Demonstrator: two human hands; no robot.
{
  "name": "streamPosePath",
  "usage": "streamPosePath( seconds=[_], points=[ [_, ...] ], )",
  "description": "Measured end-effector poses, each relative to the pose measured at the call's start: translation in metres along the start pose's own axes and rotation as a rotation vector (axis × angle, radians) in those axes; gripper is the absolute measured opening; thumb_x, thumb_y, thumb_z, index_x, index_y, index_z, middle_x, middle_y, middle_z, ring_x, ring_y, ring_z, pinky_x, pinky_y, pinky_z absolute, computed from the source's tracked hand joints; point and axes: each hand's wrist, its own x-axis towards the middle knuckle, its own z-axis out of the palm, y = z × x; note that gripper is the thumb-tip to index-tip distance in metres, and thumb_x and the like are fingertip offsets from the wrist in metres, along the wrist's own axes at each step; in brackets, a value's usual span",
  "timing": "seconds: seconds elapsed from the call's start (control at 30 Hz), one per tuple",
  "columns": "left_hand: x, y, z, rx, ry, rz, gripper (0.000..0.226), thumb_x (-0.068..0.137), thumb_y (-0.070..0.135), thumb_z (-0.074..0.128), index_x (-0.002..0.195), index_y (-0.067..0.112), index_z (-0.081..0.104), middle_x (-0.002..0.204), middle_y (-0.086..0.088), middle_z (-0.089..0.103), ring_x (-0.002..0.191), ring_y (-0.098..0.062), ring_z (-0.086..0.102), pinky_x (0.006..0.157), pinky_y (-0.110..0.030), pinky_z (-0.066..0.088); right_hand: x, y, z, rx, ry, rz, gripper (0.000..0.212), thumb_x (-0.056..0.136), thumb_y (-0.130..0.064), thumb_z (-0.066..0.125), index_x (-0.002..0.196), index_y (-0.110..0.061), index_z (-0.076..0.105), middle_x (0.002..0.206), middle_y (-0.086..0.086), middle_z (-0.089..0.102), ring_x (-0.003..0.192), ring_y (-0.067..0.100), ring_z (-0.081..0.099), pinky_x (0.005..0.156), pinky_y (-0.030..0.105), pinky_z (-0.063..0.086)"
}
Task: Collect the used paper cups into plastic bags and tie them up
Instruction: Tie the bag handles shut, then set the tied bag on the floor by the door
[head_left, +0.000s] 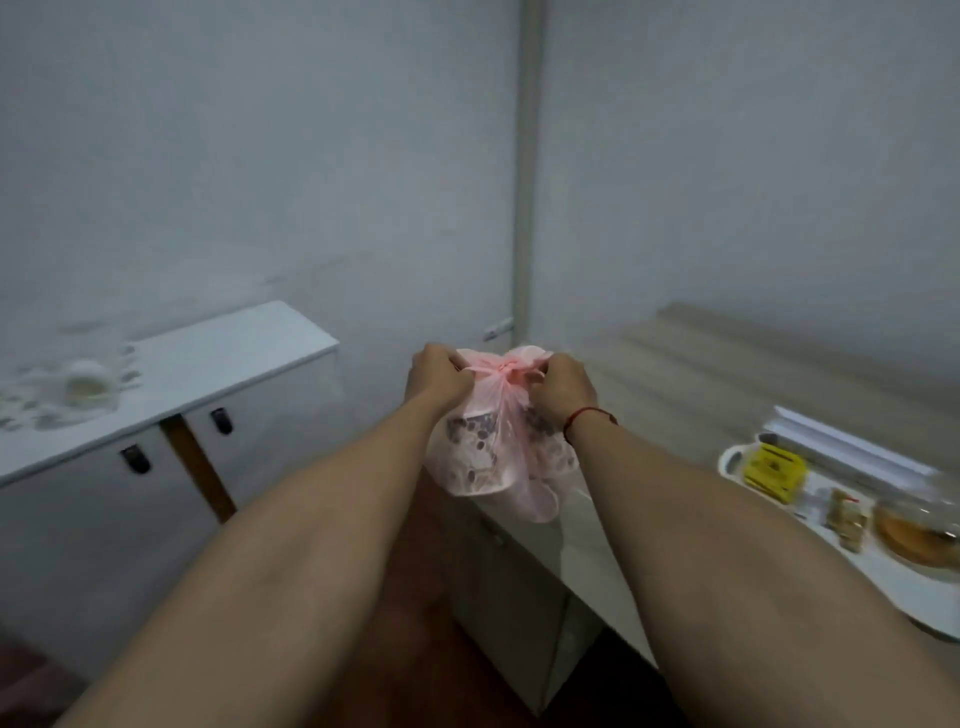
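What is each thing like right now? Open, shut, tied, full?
Bag, neck pulled into a knot, cups inside.
Cups, bagged, showing through the plastic.
Left hand, gripping one bag end.
Right hand, gripping the other end.
Cupboard doors, shut.
White cup, upright, blurred.
Tray, loaded.

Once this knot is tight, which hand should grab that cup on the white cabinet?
Likely the left. The left hand sits nearer the cup on the white cabinet; the right hand, farther across, could hold the pink bag alone.
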Motion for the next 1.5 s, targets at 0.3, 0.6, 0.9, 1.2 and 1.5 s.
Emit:
streamPosePath(
  seconds=[0.3, 0.6, 0.9, 1.2, 1.5],
  points=[
    [0.006, -0.201, -0.251, 0.05, 0.356, -0.299, 0.012, 0.08, 0.016, 0.07, 0.088, 0.012, 0.077, 0.102, -0.006, 0.074, 0.1, -0.023, 0.067, 0.088, -0.028, 0.053, -0.029, -0.234, 0.219, 0.141, -0.334, -0.292, 0.036, 0.083, -0.041, 0.063, 0.093, -0.008, 0.073, 0.103, 0.016, 0.071, 0.095, 0.032, 0.066, 0.074, 0.028, 0.046],
    [-0.021, -0.367, -0.424, 0.084, 0.619, -0.592, 0.013, 0.082, 0.014, 0.068, 0.092, 0.016, 0.077, 0.113, -0.003, 0.071, 0.108, -0.025, 0.065, 0.092, -0.03, 0.051, -0.092, -0.412, 0.396, 0.165, -0.584, -0.529, 0.018, 0.09, -0.026, 0.055, 0.092, -0.012, 0.067, 0.103, 0.012, 0.068, 0.097, 0.03, 0.064, 0.084, 0.035, 0.052],
    [-0.03, -0.522, -0.552, 0.154, 0.833, -0.842, 0.01, 0.076, 0.02, 0.068, 0.081, 0.019, 0.077, 0.102, -0.004, 0.074, 0.098, -0.025, 0.069, 0.088, -0.029, 0.055, -0.131, -0.551, 0.568, 0.174, -0.834, -0.657, 0.028, 0.088, -0.026, 0.056, 0.099, -0.003, 0.068, 0.105, 0.018, 0.07, 0.1, 0.034, 0.065, 0.087, 0.039, 0.054],
    [-0.004, -0.646, -0.655, 0.193, 0.882, -0.928, 0.018, 0.083, 0.009, 0.062, 0.092, 0.009, 0.078, 0.106, -0.008, 0.073, 0.104, -0.024, 0.067, 0.089, -0.027, 0.052, -0.149, -0.657, 0.713, 0.183, -0.95, -0.747, 0.029, 0.09, -0.022, 0.057, 0.104, -0.001, 0.07, 0.11, 0.023, 0.069, 0.108, 0.037, 0.063, 0.089, 0.038, 0.049],
    [0.028, -0.845, -0.716, 0.211, 0.713, -0.974, 0.015, 0.082, 0.012, 0.067, 0.091, 0.006, 0.076, 0.102, -0.012, 0.072, 0.099, -0.027, 0.068, 0.084, -0.031, 0.054, -0.174, -0.711, 0.908, 0.187, -0.969, -0.569, 0.029, 0.091, -0.021, 0.058, 0.11, -0.003, 0.069, 0.116, 0.022, 0.067, 0.113, 0.037, 0.06, 0.091, 0.037, 0.047]
  ],
)
